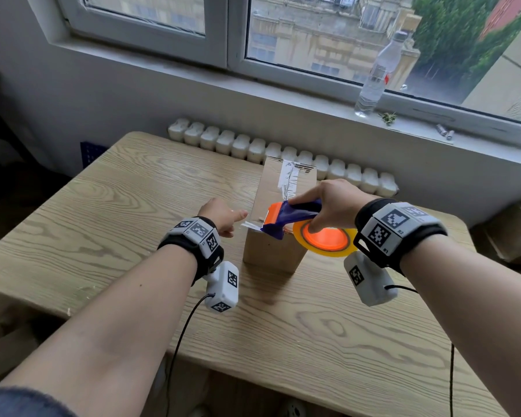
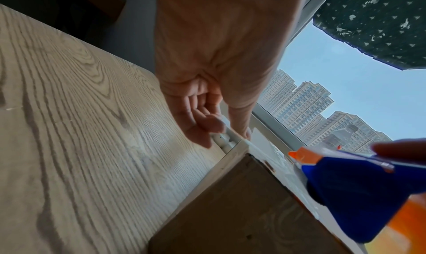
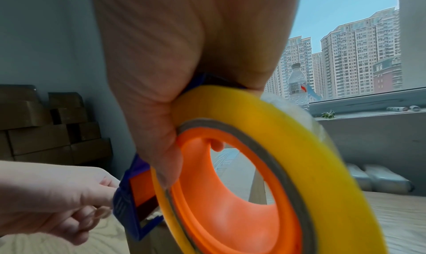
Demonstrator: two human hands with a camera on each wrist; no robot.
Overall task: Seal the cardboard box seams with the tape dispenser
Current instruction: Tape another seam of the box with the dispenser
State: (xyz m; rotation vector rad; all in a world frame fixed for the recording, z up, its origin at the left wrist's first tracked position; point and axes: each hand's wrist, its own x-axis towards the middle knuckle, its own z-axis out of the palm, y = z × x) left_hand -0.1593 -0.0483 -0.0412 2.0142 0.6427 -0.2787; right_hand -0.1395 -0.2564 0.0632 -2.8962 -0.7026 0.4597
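Cardboard box (image 1: 278, 224) on the worktop (image 1: 103, 212) is partly sealed, clear tape (image 1: 288, 179) laid along the top seam's far part, near end left, tape dispenser (image 1: 301, 227) gripped by right hand (image 1: 328, 203), left hand (image 1: 223, 216) pinching the loose tape end.

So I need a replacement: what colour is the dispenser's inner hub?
Orange hub, clearest in the right wrist view.
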